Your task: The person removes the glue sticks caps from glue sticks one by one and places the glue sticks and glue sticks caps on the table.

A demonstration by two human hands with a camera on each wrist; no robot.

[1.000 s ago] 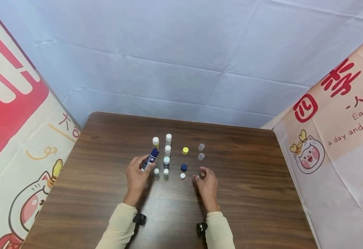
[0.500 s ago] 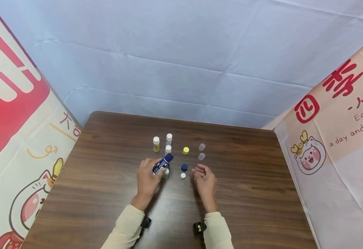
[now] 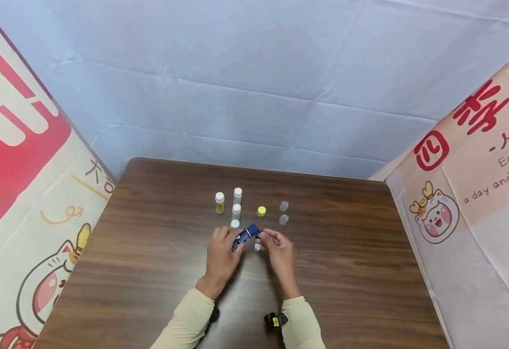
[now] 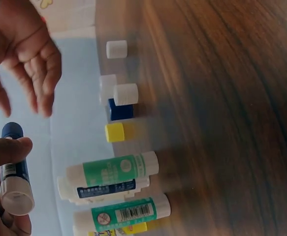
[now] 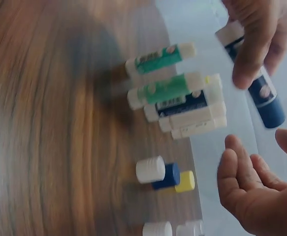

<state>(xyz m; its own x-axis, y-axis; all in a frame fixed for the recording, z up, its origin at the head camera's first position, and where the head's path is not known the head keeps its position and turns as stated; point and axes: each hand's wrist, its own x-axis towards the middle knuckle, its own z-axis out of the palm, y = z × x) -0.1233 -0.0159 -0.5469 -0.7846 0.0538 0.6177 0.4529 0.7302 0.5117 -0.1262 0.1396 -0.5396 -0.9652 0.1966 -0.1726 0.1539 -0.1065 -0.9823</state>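
My left hand (image 3: 221,257) grips a dark blue glue stick (image 3: 246,235) tilted above the table, its blue cap end toward my right hand. In the left wrist view its pale base faces the camera. My right hand (image 5: 261,196) is beside that cap end with fingers spread and loosely bent, apart from the stick in both wrist views. A dark blue cap (image 5: 168,176) stands on the table below, next to a white cap (image 5: 150,169) and a yellow cap (image 3: 261,211). Green-labelled glue sticks (image 4: 116,169) stand near my left hand, mostly hidden by it in the head view.
Behind the hands stand a yellow-labelled glue stick (image 3: 220,203) and white-capped sticks (image 3: 237,195). Two translucent caps (image 3: 284,219) lie to the right, and another white cap (image 5: 158,229) shows in the right wrist view. A pale cloth (image 3: 254,106) hangs behind the wooden table (image 3: 346,252).
My left hand has carried the glue stick rightward, from beside the standing sticks to my right hand. The right hand has shifted slightly left and left a white cap it was touching.
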